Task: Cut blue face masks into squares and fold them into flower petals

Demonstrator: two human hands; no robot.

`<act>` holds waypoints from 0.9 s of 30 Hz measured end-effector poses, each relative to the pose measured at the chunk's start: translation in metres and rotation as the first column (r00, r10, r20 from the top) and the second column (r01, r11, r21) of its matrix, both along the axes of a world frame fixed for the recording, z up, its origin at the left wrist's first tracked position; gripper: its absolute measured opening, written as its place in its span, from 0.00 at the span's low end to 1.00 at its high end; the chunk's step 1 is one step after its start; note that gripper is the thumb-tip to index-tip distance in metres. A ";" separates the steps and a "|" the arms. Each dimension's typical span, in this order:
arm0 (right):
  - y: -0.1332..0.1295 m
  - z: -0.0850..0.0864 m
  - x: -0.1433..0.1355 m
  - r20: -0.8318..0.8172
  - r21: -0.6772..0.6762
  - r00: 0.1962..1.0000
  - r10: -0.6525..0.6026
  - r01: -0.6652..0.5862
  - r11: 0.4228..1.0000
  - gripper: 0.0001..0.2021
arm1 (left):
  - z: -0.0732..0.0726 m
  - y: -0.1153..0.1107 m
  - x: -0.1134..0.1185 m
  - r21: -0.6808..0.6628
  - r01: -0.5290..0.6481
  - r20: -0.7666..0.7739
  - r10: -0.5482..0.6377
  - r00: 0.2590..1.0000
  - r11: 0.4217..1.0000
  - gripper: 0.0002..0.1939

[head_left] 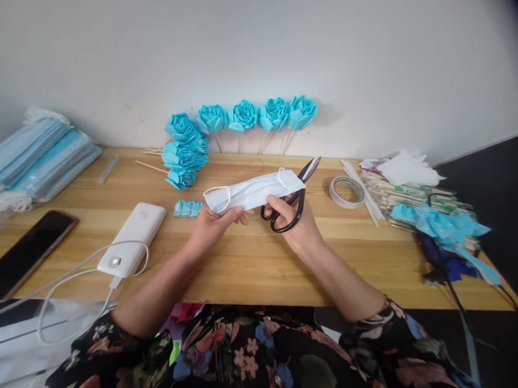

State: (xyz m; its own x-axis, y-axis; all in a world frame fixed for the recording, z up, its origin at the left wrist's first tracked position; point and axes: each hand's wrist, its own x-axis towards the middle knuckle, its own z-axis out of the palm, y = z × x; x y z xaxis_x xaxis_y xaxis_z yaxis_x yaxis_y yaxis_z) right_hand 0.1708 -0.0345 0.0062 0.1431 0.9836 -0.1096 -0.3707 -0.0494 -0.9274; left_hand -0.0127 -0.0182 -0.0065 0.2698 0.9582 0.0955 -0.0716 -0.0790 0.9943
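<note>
A pale blue face mask (254, 192) with white ear loops is stretched between my hands above the table. My left hand (215, 221) grips its left end, thumb in front. At the right end, my right hand (297, 226) pinches the mask under its thumb. That same hand also holds black-handled scissors (292, 215), whose blades point up and right past the mask's edge. On the table just behind my left hand lies a short row of folded blue pieces (186, 208).
Several blue flowers on sticks (243, 116) lean on the wall. Stacked masks (38, 158), a phone (30, 252) and a cabled white power bank (132, 239) are at left. At right are a tape roll (347, 192), white strips (362, 190), a stick bundle (391, 189) and blue scraps (440, 223).
</note>
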 end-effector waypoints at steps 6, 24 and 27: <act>0.010 -0.006 0.012 0.022 0.100 0.994 -0.107 0.104 0.989 0.22 | -0.003 0.004 -0.002 -0.071 -0.067 0.067 0.072 0.995 0.995 0.17; 0.007 -0.015 0.016 0.021 0.092 0.977 -0.212 0.209 0.973 0.29 | 0.003 0.015 0.042 -0.228 -0.099 0.138 0.132 0.982 0.969 0.16; 0.010 -0.011 0.027 -0.047 0.055 0.986 -0.160 0.162 0.985 0.26 | 0.005 0.018 0.035 -0.232 -0.156 0.226 0.209 0.951 0.960 0.14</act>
State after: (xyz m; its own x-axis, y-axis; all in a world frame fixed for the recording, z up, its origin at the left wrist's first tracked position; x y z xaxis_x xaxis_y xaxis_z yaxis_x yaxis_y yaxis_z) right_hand 0.1978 -0.0242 -0.0053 0.2965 0.9530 -0.0616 -0.4087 0.0683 -0.9101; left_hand 0.0223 -0.0006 -0.0016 0.0814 0.9942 -0.0704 -0.3201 0.0930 0.9428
